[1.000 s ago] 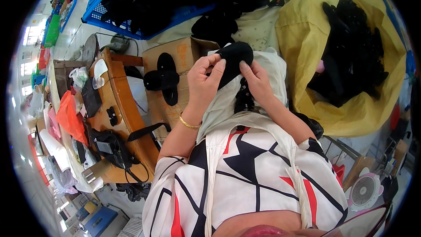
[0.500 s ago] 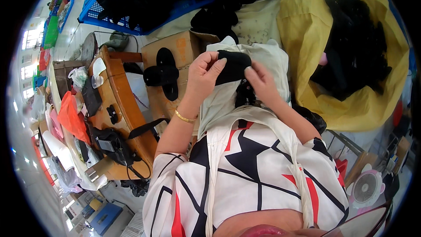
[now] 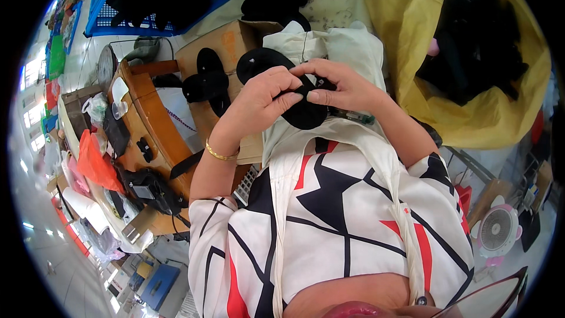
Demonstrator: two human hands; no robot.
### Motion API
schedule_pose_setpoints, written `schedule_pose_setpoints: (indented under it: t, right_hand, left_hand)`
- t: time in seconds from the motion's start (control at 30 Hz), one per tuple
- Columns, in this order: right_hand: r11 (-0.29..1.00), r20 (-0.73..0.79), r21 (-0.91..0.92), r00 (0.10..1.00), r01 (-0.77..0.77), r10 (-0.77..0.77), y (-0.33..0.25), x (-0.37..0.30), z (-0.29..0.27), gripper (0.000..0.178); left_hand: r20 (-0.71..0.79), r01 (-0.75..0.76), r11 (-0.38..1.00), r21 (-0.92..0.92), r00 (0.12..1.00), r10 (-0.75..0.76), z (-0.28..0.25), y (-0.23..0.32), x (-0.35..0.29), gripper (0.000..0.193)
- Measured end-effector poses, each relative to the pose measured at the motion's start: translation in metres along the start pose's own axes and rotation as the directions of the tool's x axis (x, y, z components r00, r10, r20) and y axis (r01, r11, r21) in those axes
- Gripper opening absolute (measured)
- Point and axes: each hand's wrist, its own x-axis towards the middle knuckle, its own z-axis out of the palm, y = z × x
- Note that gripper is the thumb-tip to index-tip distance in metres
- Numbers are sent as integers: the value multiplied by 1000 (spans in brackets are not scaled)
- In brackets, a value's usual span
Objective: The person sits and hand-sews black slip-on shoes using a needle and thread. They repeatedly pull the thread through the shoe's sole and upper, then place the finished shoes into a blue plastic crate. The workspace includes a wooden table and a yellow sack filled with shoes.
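A long black slipper (image 3: pixel 305 116) is held in front of my chest, its rounded ends showing on either side of my fingers. My left hand (image 3: pixel 266 99), with a gold bangle at the wrist, is closed on its middle, thumb pressed on top. Against it, my right hand (image 3: pixel 342 85) pinches the same slipper from the other side, and the thumbs almost meet. What lies under my fingertips is hidden. Off-white cloth (image 3: pixel 359 53) spreads behind and below my hands. Crossed on a cardboard box (image 3: pixel 226 38) to the left lie more black slippers (image 3: pixel 205 87).
A blue plastic crate (image 3: pixel 109 15) heaped with black items stands at the far left. At the right is a large yellow sack (image 3: pixel 406 17) of black pieces. A wooden table (image 3: pixel 159 168) carries a black bag (image 3: pixel 150 191). A fan (image 3: pixel 498 228) stands at lower right.
My hands have come closer together, and the black slipper now shows more of its length, one end pointing up-left. The whole view has shifted slightly.
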Motion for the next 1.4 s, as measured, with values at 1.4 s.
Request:
schedule_pose_setpoints:
  t: [1.4]
  right_hand:
    - [671,-288,-712,785,207,-548,44,-57,39,27]
  left_hand:
    - [-100,-181,948,263,972,213,52,-14,-12,17]
